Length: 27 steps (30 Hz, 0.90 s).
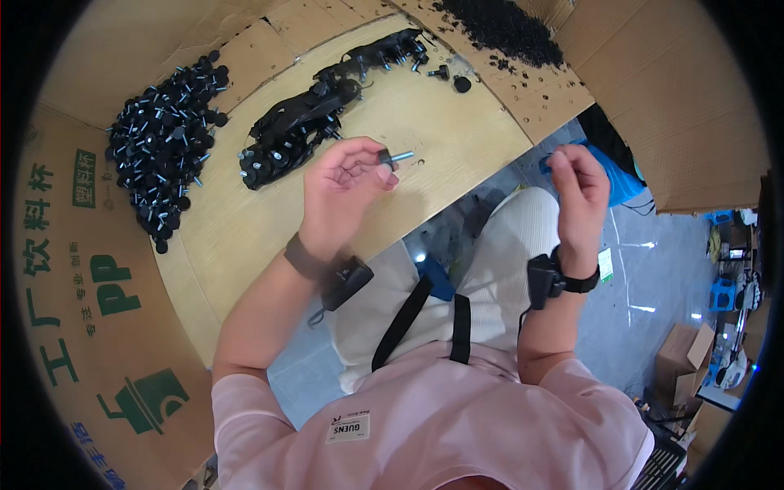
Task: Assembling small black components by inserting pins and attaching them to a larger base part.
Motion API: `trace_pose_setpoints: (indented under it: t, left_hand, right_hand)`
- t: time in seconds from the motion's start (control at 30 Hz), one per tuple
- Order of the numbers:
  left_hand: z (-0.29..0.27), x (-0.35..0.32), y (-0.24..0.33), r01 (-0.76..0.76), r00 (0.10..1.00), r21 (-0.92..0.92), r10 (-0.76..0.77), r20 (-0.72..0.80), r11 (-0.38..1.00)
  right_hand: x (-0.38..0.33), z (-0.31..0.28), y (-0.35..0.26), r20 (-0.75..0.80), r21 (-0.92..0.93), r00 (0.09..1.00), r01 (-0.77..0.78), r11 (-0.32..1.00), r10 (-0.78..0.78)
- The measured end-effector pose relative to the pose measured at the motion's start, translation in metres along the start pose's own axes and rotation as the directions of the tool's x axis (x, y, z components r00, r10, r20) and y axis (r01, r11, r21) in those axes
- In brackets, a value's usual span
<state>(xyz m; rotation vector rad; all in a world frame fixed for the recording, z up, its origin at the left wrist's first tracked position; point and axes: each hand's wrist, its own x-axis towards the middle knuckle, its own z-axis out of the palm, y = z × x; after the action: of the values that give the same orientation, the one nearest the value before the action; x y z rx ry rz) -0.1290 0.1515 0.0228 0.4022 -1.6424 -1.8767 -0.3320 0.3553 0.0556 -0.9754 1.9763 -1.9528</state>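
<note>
Fingers of our left hand (347, 177) pinch a black-headed bolt (396, 158) above the table (457, 122); we should leave its shank clear. Right of the table, our right hand (581, 175) half-curls, contents unclear.

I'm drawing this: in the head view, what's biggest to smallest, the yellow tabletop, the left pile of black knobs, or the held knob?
1. Tabletop
2. Left pile of black knobs
3. Held knob
</note>
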Motion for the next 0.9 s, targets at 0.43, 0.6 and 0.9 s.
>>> trace_pose_setpoints:
  t: [0.43, 0.6, 0.9]
  left_hand:
    - [-0.032, -0.026, 0.07, -0.104, 0.994, 0.549, 0.061, 0.095, 0.829]
    - [-0.117, -0.01, 0.132, 0.013, 0.65, 0.393, 0.291, -0.702, 0.919]
    - [0.008, -0.071, 0.072, -0.073, 0.997, 0.506, 0.054, 0.052, 0.86]
  right_hand:
    - [-0.013, -0.002, 0.015, 0.49, -0.403, 0.871, 0.264, 0.877, -0.037]
    - [-0.02, -0.007, 0.025, 0.624, -0.249, 0.777, 0.096, 0.964, 0.084]
    - [-0.042, 0.026, 0.013, 0.719, -0.08, 0.688, -0.058, 0.995, 0.098]
